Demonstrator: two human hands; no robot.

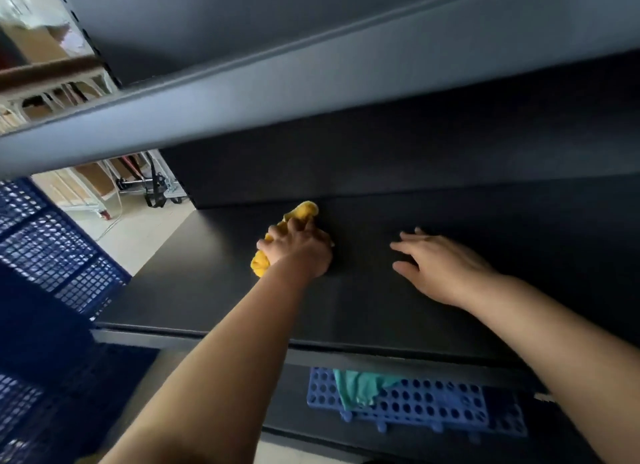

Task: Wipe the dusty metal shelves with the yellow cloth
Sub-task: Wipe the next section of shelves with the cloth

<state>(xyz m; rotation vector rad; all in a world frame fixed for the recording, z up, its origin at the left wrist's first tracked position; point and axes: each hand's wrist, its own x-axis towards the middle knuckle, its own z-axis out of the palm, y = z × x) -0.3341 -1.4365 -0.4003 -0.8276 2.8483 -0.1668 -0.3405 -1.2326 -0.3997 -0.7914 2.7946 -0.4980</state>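
A dark metal shelf spreads in front of me, under a grey upper shelf. My left hand presses a bunched yellow cloth against the shelf, near its back wall. The cloth sticks out past my fingers at the far end and below my wrist at the left. My right hand rests flat on the shelf to the right, fingers spread, holding nothing.
The upper shelf's front edge hangs low across the view. A blue perforated plastic mat with a teal cloth lies on the lower shelf. A blue mesh cage stands at the left, with floor and a cart beyond.
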